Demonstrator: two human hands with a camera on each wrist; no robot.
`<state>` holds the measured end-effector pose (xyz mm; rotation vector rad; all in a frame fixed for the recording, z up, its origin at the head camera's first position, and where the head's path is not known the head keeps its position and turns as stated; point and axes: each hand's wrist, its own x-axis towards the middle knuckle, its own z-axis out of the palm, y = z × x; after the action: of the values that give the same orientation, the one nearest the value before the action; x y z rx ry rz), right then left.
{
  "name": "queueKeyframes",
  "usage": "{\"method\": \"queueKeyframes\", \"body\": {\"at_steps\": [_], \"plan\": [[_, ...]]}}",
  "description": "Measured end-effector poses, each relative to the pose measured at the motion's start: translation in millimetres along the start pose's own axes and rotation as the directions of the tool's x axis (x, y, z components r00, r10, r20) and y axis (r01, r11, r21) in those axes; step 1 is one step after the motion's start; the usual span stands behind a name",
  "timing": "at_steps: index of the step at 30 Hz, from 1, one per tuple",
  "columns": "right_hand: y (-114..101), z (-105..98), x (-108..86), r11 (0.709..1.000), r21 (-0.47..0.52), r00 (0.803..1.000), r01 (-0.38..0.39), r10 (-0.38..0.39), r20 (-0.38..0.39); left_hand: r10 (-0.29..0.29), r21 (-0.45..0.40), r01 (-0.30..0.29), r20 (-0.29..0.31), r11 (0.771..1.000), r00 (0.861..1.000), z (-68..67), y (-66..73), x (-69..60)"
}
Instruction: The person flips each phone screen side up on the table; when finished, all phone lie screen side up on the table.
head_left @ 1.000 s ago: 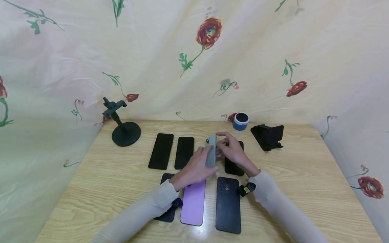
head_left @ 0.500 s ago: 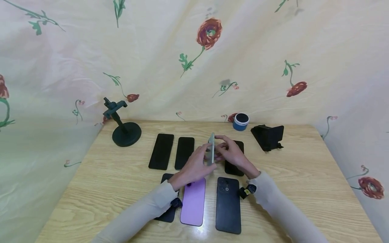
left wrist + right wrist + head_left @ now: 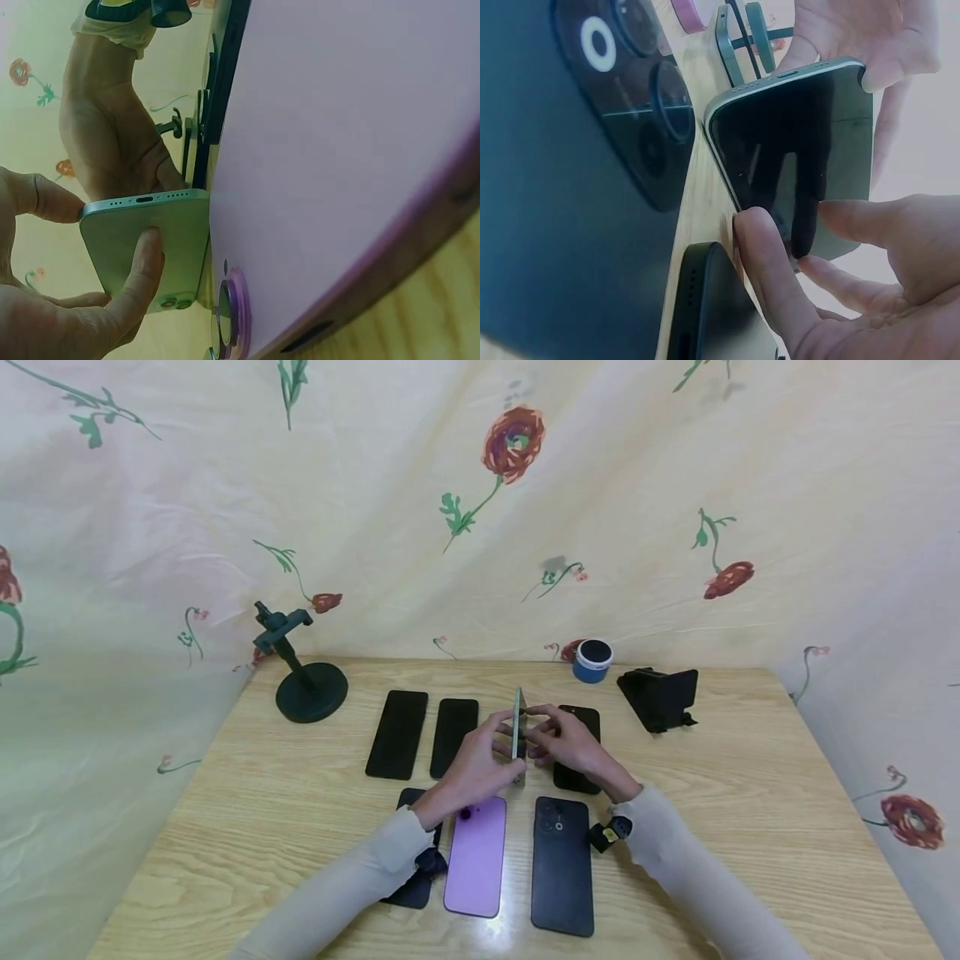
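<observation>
A pale green phone (image 3: 518, 727) stands edge-on between both hands, its dark screen toward the right hand. My left hand (image 3: 476, 768) grips it; in the left wrist view, one finger of that hand (image 3: 67, 322) lies on the phone's back (image 3: 124, 255) and another digit is at its edge. My right hand (image 3: 577, 747) is on the other side. In the right wrist view, the bent fingers of that hand (image 3: 885, 300) touch the screen (image 3: 780, 135) and edge. Whether the phone's lower edge rests on the table is hard to tell.
Near the hands lie a purple phone (image 3: 476, 860), a dark blue phone (image 3: 562, 868) and several black phones, one (image 3: 397, 735) at the left. Behind are a round-based stand (image 3: 312, 692), a blue-and-white cylinder (image 3: 592, 662) and a black folding stand (image 3: 660, 700).
The pale green phone has turned from showing its back to edge-on, with its screen side slightly visible. Both hands have shifted slightly around it; the right fingers have moved down from its top.
</observation>
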<state>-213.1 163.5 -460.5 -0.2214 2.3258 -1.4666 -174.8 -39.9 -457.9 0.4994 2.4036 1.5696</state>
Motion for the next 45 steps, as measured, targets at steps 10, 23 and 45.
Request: {"method": "queueKeyframes", "body": {"at_steps": [10,23,45], "plan": [[2,1,-1.4,1.0,-0.008,1.0,-0.018,0.018,-0.001,-0.037,0.003,0.037,-0.037,0.999,0.999,-6.3,-1.6,-1.5],[-1,2,-2.9,0.992,-0.109,0.998,-0.057,0.055,-0.025,-0.082,0.091,0.084,-0.027,0.992,0.996,-18.3,-5.5,-0.6],[-6,2,0.6,0.948,-0.305,0.992,-0.096,0.065,-0.108,-0.155,0.237,0.146,0.018,0.96,0.988,-18.3,-10.7,6.3]]}}
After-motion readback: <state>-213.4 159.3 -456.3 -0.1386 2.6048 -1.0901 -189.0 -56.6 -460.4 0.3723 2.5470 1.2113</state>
